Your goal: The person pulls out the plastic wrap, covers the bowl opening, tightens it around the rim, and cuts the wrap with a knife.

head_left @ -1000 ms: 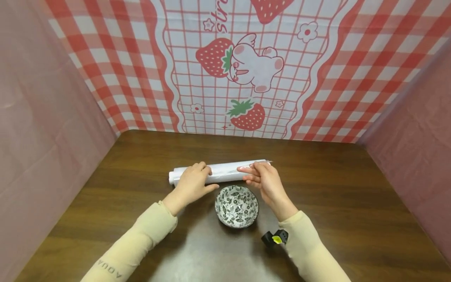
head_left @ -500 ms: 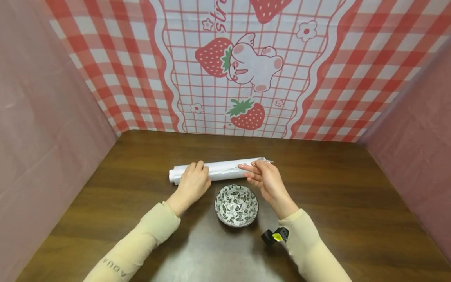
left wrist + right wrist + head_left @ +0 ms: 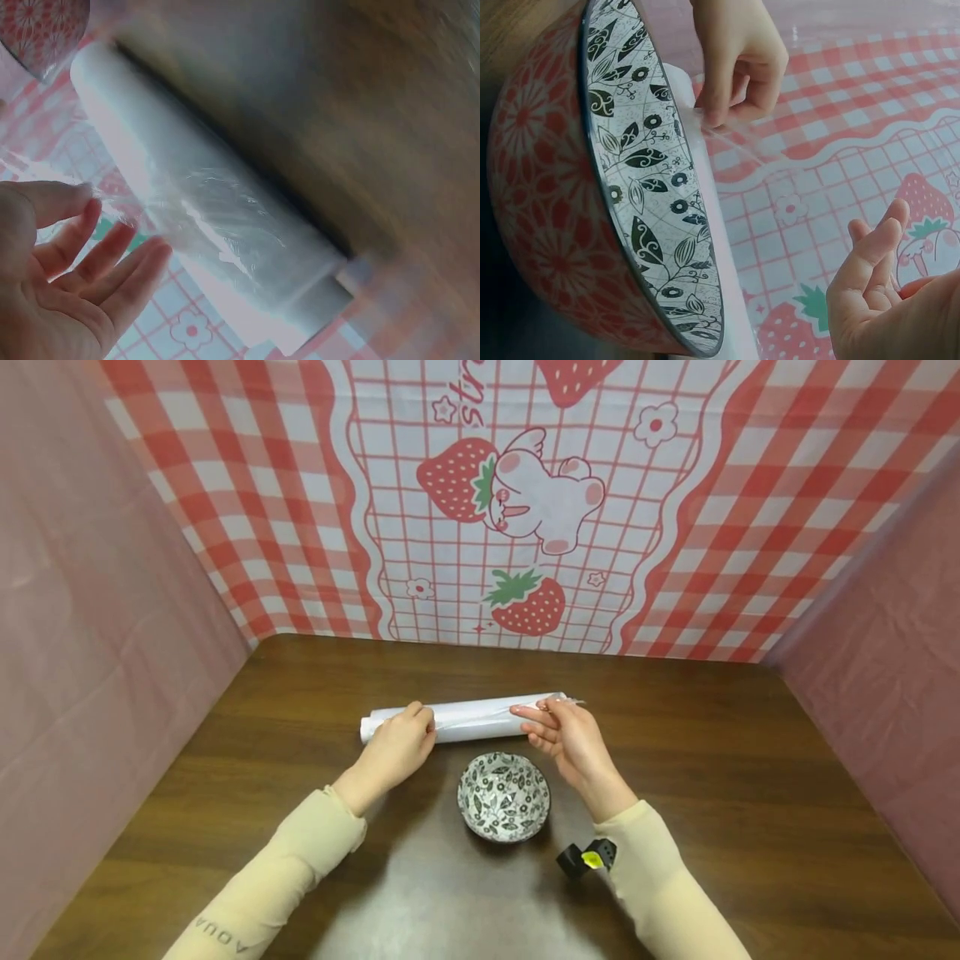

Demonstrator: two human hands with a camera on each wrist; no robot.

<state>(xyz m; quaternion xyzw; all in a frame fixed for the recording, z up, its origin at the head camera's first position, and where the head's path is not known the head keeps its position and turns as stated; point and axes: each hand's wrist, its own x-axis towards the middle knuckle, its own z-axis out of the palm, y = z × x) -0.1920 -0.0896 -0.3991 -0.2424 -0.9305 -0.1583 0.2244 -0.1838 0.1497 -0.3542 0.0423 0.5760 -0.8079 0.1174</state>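
Leftward, toward nine o'clock, the left grip [image 3: 395, 742] has slid in my head view; it pinches loose film [image 3: 452, 725] at the roll [image 3: 476, 732], which lies at twelve o'clock from the bowl [image 3: 504, 799] on the bench [image 3: 697, 752]. I judge the edge lifted, no sheet drawn clear. The right grip [image 3: 579, 745] angles toward eleven, seemingly pinching film.

Left wrist: film trails from thumb and forefinger.

Right wrist: the left grip's fingers point to six.

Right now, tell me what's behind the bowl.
In the head view, the roll lies there. The left hand and right hand each cover part of it; those parts can't be seen.
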